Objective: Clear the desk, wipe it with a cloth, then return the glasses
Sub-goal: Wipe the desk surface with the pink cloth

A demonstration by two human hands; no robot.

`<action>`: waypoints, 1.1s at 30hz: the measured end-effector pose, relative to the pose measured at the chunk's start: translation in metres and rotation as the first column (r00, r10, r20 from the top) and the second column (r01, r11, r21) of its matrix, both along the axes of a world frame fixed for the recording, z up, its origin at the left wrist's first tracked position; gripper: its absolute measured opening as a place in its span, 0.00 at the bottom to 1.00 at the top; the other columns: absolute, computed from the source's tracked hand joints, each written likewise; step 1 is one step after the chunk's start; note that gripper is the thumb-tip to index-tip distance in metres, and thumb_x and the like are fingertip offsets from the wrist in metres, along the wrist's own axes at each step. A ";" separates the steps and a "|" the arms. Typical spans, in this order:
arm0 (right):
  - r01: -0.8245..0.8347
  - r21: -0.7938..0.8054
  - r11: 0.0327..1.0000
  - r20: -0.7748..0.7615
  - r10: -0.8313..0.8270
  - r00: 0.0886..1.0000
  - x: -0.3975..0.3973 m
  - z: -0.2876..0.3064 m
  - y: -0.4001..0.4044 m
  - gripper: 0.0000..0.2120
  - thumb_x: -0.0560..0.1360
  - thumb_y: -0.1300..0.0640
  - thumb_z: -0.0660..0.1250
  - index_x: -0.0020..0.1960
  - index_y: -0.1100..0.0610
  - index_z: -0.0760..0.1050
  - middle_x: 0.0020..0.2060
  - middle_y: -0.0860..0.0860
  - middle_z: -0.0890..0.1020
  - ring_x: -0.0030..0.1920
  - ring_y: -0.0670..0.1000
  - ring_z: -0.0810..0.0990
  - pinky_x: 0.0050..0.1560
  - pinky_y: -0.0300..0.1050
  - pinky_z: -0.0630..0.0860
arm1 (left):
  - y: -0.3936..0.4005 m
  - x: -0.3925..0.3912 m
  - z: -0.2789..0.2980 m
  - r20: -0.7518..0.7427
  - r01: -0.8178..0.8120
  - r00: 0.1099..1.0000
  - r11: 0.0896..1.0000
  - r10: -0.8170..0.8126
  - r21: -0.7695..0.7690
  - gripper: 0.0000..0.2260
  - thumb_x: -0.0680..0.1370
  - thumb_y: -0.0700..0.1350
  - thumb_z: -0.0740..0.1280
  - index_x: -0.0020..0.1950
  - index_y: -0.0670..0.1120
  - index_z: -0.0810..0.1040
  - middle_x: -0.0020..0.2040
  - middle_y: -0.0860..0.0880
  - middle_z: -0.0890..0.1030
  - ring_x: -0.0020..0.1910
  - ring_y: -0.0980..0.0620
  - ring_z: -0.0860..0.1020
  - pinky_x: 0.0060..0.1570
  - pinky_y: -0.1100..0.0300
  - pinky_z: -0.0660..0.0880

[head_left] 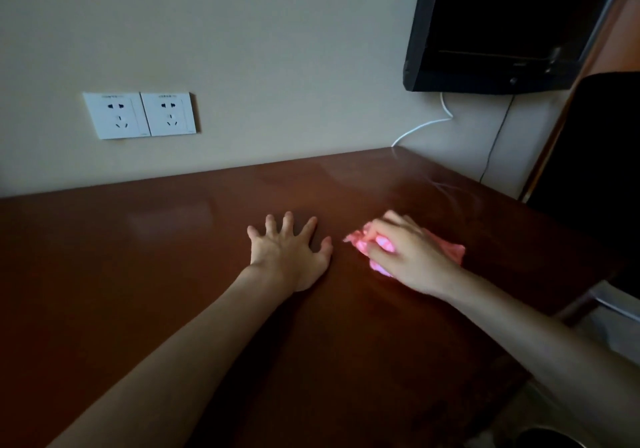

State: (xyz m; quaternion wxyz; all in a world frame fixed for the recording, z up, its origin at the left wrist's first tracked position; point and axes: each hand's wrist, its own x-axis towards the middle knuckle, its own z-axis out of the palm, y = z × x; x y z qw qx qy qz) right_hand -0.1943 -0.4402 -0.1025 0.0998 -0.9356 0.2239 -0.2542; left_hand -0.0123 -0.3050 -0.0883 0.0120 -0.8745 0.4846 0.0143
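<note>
A dark brown wooden desk fills the lower part of the view. My left hand lies flat on it near the middle, fingers spread and straight. Just to its right, my right hand presses down on a crumpled pink cloth, with the fingers curled over it. The cloth sticks out on both sides of that hand and lies on the desk top. No glasses are in view.
A black wall-mounted screen hangs at the upper right, with a white cable and a thin black cable running down the wall. Two white wall sockets sit above the desk at left. A dark chair stands by the desk's right edge.
</note>
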 end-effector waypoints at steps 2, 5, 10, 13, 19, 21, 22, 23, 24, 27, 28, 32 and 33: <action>0.002 0.002 1.000 -0.010 -0.002 1.000 -0.029 0.001 0.026 0.11 0.77 0.40 0.61 0.50 0.45 0.77 0.51 0.42 0.76 0.53 0.49 0.76 0.54 0.52 0.73 | 0.000 0.000 0.002 -0.009 0.005 1.000 1.000 -0.005 0.003 0.32 0.81 0.68 0.40 0.83 0.60 0.46 0.84 0.46 0.48 0.82 0.38 0.47 0.76 0.32 0.49; 0.018 -0.002 1.000 -0.015 -0.018 1.000 -0.037 -0.001 0.040 0.04 0.78 0.45 0.66 0.49 0.45 0.77 0.52 0.42 0.76 0.54 0.48 0.76 0.54 0.49 0.72 | 0.000 0.002 0.002 -0.011 0.006 1.000 1.000 -0.006 0.007 0.32 0.81 0.68 0.39 0.83 0.60 0.46 0.84 0.46 0.48 0.82 0.38 0.47 0.76 0.32 0.49; 0.110 -0.018 0.994 -0.013 -0.111 0.994 0.027 0.000 -0.005 0.08 0.79 0.43 0.66 0.49 0.47 0.77 0.49 0.45 0.75 0.54 0.52 0.75 0.51 0.50 0.73 | -0.004 0.005 -0.003 -0.006 -0.007 1.000 1.000 0.007 -0.015 0.31 0.81 0.68 0.40 0.83 0.60 0.46 0.84 0.47 0.48 0.82 0.39 0.47 0.76 0.33 0.49; 0.224 0.006 0.974 -0.010 -0.224 0.974 0.076 0.001 -0.029 0.10 0.78 0.43 0.65 0.48 0.49 0.76 0.51 0.49 0.75 0.57 0.58 0.74 0.53 0.52 0.73 | -0.005 0.006 -0.005 0.003 -0.001 1.000 1.000 0.001 -0.023 0.32 0.80 0.69 0.40 0.83 0.61 0.46 0.84 0.47 0.48 0.82 0.39 0.47 0.76 0.34 0.50; 0.128 0.047 0.991 -0.021 -0.127 0.992 0.041 0.002 0.003 0.10 0.79 0.44 0.64 0.49 0.50 0.75 0.50 0.47 0.72 0.55 0.55 0.72 0.48 0.49 0.68 | -0.001 0.003 -0.004 0.011 -0.005 1.000 1.000 0.005 -0.020 0.32 0.80 0.70 0.40 0.83 0.61 0.46 0.84 0.48 0.49 0.82 0.40 0.48 0.77 0.35 0.51; 0.080 0.016 0.997 -0.017 -0.079 0.997 0.009 0.002 0.028 0.12 0.78 0.42 0.62 0.50 0.50 0.75 0.50 0.45 0.72 0.53 0.52 0.72 0.49 0.50 0.69 | -0.001 0.003 -0.002 0.011 -0.003 1.000 1.000 0.003 -0.022 0.32 0.80 0.70 0.40 0.83 0.61 0.46 0.84 0.48 0.49 0.82 0.40 0.48 0.77 0.35 0.51; 0.054 -0.002 0.999 -0.015 -0.054 0.998 -0.005 0.001 0.041 0.12 0.78 0.41 0.61 0.50 0.49 0.75 0.50 0.45 0.72 0.53 0.51 0.72 0.50 0.51 0.70 | -0.001 0.003 -0.002 0.017 -0.002 1.000 1.000 0.002 -0.024 0.32 0.80 0.69 0.40 0.83 0.61 0.46 0.84 0.48 0.49 0.82 0.40 0.48 0.77 0.36 0.51; 0.031 -0.013 0.999 -0.016 -0.031 0.999 -0.018 0.001 0.053 0.12 0.78 0.41 0.60 0.50 0.48 0.74 0.50 0.44 0.72 0.52 0.50 0.72 0.50 0.51 0.70 | -0.001 0.003 -0.002 0.023 -0.003 1.000 1.000 0.003 -0.023 0.32 0.80 0.69 0.40 0.83 0.61 0.46 0.84 0.48 0.49 0.82 0.40 0.48 0.77 0.35 0.51; 0.016 -0.013 1.000 -0.022 -0.016 1.000 -0.026 0.000 0.062 0.12 0.78 0.41 0.60 0.50 0.48 0.74 0.51 0.43 0.72 0.52 0.48 0.71 0.50 0.49 0.70 | -0.002 0.003 -0.001 0.024 -0.002 1.000 1.000 0.003 -0.016 0.31 0.81 0.69 0.40 0.83 0.61 0.45 0.84 0.48 0.48 0.82 0.40 0.48 0.77 0.35 0.51; 0.010 0.007 1.000 -0.018 -0.010 1.000 -0.027 0.001 0.063 0.10 0.79 0.42 0.61 0.51 0.47 0.74 0.51 0.42 0.72 0.53 0.47 0.71 0.50 0.49 0.70 | -0.001 0.003 -0.001 0.028 -0.005 1.000 1.000 0.005 0.006 0.31 0.81 0.69 0.40 0.83 0.61 0.44 0.84 0.47 0.48 0.82 0.40 0.48 0.76 0.35 0.52; 0.022 0.010 1.000 -0.018 -0.022 1.000 -0.020 0.001 0.056 0.10 0.79 0.42 0.62 0.51 0.47 0.74 0.51 0.43 0.72 0.54 0.48 0.71 0.51 0.50 0.71 | -0.002 0.002 -0.001 0.029 -0.009 1.000 1.000 0.009 0.006 0.31 0.81 0.69 0.40 0.83 0.61 0.44 0.84 0.47 0.48 0.82 0.40 0.48 0.76 0.35 0.52; 0.200 0.034 0.979 -0.056 -0.198 0.979 0.027 0.007 0.022 0.10 0.79 0.44 0.63 0.52 0.50 0.74 0.55 0.49 0.73 0.59 0.57 0.72 0.53 0.52 0.72 | -0.001 0.001 0.000 0.020 -0.023 1.000 1.000 0.023 0.006 0.31 0.80 0.69 0.39 0.83 0.61 0.45 0.84 0.47 0.48 0.82 0.40 0.48 0.77 0.36 0.51; 0.241 0.024 0.970 -0.066 -0.239 0.969 0.035 0.007 0.020 0.11 0.79 0.44 0.62 0.53 0.51 0.74 0.57 0.51 0.73 0.60 0.58 0.71 0.55 0.52 0.71 | -0.001 0.000 0.000 0.020 -0.024 1.000 1.000 0.024 0.013 0.32 0.80 0.69 0.39 0.83 0.61 0.44 0.84 0.47 0.48 0.82 0.41 0.48 0.77 0.37 0.51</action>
